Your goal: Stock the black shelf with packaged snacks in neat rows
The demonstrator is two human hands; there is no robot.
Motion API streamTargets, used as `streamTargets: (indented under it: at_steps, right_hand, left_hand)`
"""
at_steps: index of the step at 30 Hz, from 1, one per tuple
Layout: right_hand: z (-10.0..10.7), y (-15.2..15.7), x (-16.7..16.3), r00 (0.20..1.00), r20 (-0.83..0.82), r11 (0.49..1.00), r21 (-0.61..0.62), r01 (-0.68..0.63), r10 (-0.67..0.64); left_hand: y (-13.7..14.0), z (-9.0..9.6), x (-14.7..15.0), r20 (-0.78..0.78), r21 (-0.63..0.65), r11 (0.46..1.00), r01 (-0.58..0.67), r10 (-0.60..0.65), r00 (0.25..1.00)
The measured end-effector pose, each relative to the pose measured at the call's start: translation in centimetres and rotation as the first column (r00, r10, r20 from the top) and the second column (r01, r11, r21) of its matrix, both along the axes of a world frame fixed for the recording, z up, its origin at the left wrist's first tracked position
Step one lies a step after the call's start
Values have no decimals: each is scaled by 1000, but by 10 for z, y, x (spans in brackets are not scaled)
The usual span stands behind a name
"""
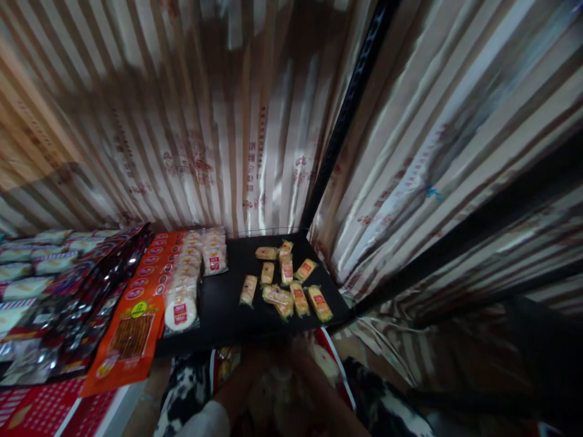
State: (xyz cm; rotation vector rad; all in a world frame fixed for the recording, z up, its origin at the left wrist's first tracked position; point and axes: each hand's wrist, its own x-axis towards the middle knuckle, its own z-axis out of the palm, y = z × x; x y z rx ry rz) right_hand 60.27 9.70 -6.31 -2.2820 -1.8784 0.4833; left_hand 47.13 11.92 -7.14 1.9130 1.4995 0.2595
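Observation:
A red and white box [337, 364] stands at the front edge of the black shelf, between my knees. Both hands are down in it, in deep shadow. The left hand [255, 361] reaches in from the left, below a pale sleeve [204, 420]; its fingers blend into the dark. My right hand [301, 352] lies near the shelf's edge, beside a pale round item [324, 362] in the box; its fingers are too dark and blurred to make out. Nearest to the hands on the shelf are several loose yellow wrapped snack bars [299, 298], lying at various angles.
The black shelf [218, 303] also holds rows of round white packaged crackers [181, 312], overlapping orange snack packets [134, 331] and dark shiny packets [77, 328] farther left. A black metal post [339, 127] rises at the back corner. Striped printed sheeting [204, 121] hangs behind.

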Motion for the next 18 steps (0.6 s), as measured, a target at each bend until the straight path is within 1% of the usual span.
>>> streamTargets:
  at_steps: [3,5,8,10,13,18]
  right_hand:
    - [11,-5,-12,998,57,995,-90,-31,37]
    - [16,-8,-18,996,71,993,-111,-39,47]
    - [23,-13,-23,995,57,990,-118,-76,83]
    - [27,-18,-26,991,33,986,-105,-129,133]
    - [34,-28,-32,982,9,979,-87,-185,187]
    - [41,-51,-44,969,-5,967,-70,-245,246]
  left_hand:
    - [-5,7,-9,-54,-47,999,27,-29,998]
    - [-12,14,-18,-70,-33,999,39,-41,997]
    - [-25,26,-29,-111,65,997,49,-42,993]
    - [-34,31,-34,-155,145,989,28,-6,988]
    - [-49,33,-40,-204,184,983,-15,53,978]
    - [-72,30,-57,-244,183,983,20,25,969]
